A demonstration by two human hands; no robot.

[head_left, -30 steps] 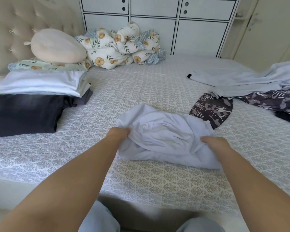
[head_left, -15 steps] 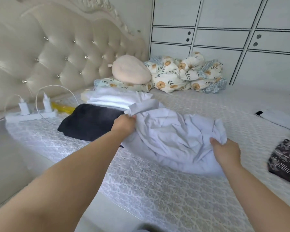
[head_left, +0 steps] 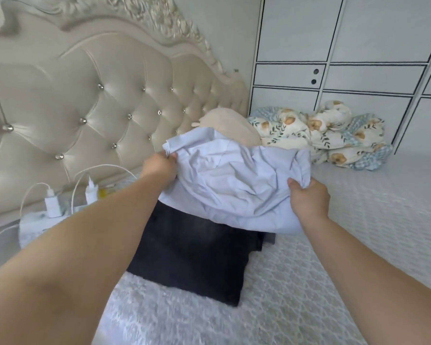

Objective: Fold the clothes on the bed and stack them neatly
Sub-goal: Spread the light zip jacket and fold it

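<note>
Both hands, left hand (head_left: 159, 165) and right hand (head_left: 309, 199), fingers pinching crumpled pale-blue garment (head_left: 237, 185) above flat black folded garment (head_left: 194, 255) near the bed (head_left: 358, 220) headboard edge.

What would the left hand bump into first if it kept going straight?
Probably the beige pillow beyond the shirt that the left hand grips; depth is unclear, so it might meet the headboard instead.

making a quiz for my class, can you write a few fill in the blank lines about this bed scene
1. Both hands, left hand and right hand, hold a crumpled light ____ garment.
2. Below that garment lies a folded ____ garment on the bed.
3. White chargers are plugged into a ____ strip by the headboard.

Missing words: blue; black; power
</note>
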